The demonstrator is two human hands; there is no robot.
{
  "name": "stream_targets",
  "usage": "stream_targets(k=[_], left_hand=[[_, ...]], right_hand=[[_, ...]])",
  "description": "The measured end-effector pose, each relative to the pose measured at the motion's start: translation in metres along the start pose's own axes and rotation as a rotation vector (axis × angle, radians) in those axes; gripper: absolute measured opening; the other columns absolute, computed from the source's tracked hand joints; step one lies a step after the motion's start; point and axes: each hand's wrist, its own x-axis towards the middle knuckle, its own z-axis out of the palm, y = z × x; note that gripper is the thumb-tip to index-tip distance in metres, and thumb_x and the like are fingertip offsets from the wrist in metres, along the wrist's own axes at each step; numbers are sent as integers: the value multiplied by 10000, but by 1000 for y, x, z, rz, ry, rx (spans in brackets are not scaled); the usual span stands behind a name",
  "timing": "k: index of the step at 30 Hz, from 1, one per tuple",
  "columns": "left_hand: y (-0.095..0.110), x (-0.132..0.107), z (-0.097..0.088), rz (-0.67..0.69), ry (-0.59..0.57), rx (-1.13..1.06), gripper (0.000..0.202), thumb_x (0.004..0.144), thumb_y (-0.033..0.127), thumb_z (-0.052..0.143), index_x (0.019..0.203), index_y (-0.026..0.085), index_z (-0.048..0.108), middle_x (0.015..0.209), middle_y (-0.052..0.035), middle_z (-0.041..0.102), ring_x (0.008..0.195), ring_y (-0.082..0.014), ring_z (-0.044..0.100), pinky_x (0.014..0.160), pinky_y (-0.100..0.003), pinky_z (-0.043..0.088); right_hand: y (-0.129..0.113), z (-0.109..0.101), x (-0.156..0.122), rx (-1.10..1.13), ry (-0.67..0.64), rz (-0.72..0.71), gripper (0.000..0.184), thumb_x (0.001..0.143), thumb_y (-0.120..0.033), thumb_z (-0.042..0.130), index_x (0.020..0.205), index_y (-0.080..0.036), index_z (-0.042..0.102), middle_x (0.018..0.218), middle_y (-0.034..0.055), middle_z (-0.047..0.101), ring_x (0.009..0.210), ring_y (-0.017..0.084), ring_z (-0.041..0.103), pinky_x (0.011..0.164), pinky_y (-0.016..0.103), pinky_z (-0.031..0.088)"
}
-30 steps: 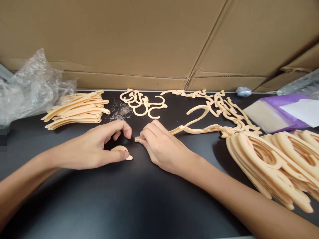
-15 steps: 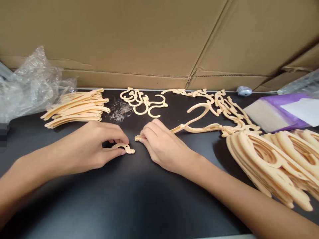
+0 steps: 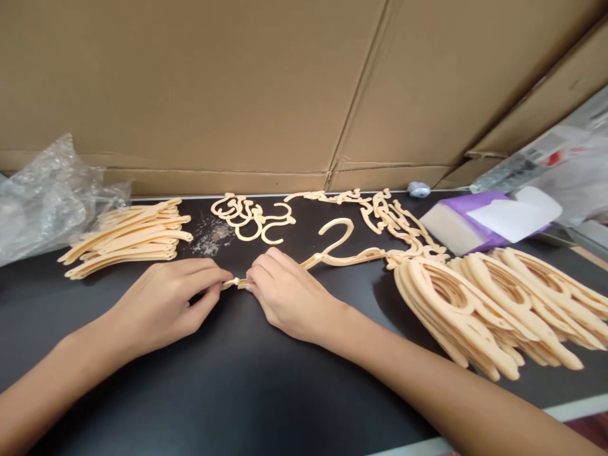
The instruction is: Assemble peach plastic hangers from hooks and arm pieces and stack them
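My left hand point(image 3: 175, 301) pinches a small curved plastic piece point(image 3: 228, 284) between thumb and fingertips; most of it is hidden by the fingers. My right hand point(image 3: 289, 288) is closed around one arm of a beige plastic clothes hanger point(image 3: 351, 259), close to that arm's end. The curved piece's tip meets the hanger arm's end between my hands; whether they are joined I cannot tell. The hanger's hook points up and away from me, and its other arm stretches right.
Straight hanger arms point(image 3: 128, 239) are piled at left. Loose hooks point(image 3: 247, 221) and small curved pieces point(image 3: 394, 218) lie toward the back. Stacked folded hangers point(image 3: 451, 304) fill the right, near a purple tissue pack point(image 3: 479, 221). Clear plastic wrap point(image 3: 52, 202) and cardboard point(image 3: 190, 88) border the table.
My left hand has brought the curved piece up against the hanger arm's end, closing the gap between my hands. The camera view has shifted to the right and up.
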Motion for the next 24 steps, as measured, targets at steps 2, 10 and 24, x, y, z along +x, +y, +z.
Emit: stream_targets(k=[2, 10, 24], left_hand=[[-1, 0, 3, -50, -7, -45, 339, 1008, 314, 415, 1097, 214, 726, 995, -65, 753, 825, -201, 706, 748, -306, 505], [0, 5, 4, -178, 15, -187, 300, 992, 374, 457, 1119, 250, 699, 1035, -36, 749, 905, -211, 679, 835, -304, 462], [-2, 5, 2, -204, 36, -237, 301, 966, 409, 474, 1042, 264, 726, 1036, -5, 775, 959, -231, 702, 858, -295, 489]], right_hand=[[0, -1, 0, -6, 17, 6, 257, 1039, -153, 440, 960, -105, 681, 958, 108, 665, 915, 235, 525, 838, 363, 455], [4, -5, 2, 20, 0, -11, 236, 1046, -177, 480, 999, -126, 705, 1019, 90, 689, 952, 207, 533, 831, 343, 456], [3, -10, 2, -18, -12, 20, 317, 1073, -264, 441, 1026, -153, 735, 1014, 84, 687, 963, 207, 545, 812, 331, 448]])
